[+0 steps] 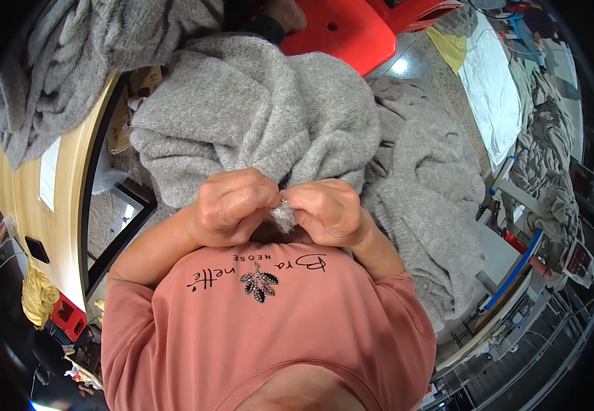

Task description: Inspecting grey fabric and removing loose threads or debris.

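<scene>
Closely pinched tuft (283,219), rumpled fuzzy knit (215,103)

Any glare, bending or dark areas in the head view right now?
Head view: glare whitens a spot on the floor; the wooden tabletop's edge bows; corners fall to black; left hand and right hand are well lit, but the grey fluff between them lacks fine detail.

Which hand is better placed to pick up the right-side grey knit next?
Probably the right hand: it's nearer the right-side grey knit, with the left hand farther off. Both seem to pinch a fluffy tuft, so neither looks free.
</scene>
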Demonstrator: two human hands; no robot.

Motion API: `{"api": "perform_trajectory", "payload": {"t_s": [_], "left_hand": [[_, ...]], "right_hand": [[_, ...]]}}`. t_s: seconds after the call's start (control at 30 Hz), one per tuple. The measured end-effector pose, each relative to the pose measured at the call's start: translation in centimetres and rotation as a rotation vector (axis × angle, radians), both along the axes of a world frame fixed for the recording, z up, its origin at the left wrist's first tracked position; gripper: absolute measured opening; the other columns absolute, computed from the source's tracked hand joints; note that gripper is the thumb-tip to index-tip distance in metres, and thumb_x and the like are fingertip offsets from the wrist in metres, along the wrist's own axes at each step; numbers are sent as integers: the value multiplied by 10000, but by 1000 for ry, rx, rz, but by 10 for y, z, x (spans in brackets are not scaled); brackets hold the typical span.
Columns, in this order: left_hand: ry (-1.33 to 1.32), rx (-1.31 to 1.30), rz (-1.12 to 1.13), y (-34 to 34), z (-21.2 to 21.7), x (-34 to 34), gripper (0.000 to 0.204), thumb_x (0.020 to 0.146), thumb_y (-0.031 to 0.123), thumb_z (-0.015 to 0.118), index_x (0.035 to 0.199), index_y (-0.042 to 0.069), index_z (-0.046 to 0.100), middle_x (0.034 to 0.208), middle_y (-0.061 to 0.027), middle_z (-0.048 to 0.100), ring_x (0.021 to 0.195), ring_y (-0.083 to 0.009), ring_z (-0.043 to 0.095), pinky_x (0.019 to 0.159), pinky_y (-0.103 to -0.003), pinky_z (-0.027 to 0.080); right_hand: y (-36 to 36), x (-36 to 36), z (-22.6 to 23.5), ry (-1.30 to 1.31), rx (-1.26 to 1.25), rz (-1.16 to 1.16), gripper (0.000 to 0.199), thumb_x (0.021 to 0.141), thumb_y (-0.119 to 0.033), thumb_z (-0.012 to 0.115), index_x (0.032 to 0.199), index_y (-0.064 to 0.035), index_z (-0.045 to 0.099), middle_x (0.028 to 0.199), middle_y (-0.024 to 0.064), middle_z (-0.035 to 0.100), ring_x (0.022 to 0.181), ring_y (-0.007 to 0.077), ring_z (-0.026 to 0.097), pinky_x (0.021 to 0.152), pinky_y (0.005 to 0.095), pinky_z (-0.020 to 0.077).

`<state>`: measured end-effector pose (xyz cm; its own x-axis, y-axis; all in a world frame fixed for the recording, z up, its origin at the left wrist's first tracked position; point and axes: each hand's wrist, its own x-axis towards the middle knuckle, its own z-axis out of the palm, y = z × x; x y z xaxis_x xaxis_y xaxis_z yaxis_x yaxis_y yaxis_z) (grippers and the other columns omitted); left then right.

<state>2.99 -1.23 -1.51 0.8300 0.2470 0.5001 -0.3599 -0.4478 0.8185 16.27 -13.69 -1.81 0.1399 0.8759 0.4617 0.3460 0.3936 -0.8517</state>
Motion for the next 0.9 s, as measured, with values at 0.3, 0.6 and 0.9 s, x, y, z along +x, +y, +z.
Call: {"api": "perform_trajectory", "payload": {"t_s": [0.3,0.6,0.9], "left_hand": [[20,-18,-13,0,0,1,247,524,-125,523,749,-22,525,680,-128,568,554,-237,570,469,-297,454],[251,-524,-84,-5,-7,-9,62,721,-23,574,755,5,530,728,-109,591,614,-179,579,530,-257,448],[163,-179,-10,-3,-4,-4,127,656,-51,564,745,8,497,717,-139,589,585,-221,586,500,-274,454]], "right_hand": [[-1,3,-3,-43,65,-30,242,557,119,573,763,10,509,667,112,553,533,252,560,438,301,457],[0,5,-3,-64,77,72,215,565,111,564,734,-3,498,635,93,519,503,226,534,401,302,412],[0,2,-6,-18,26,-59,247,631,64,646,817,-11,502,651,88,541,513,251,550,435,327,426]]}}
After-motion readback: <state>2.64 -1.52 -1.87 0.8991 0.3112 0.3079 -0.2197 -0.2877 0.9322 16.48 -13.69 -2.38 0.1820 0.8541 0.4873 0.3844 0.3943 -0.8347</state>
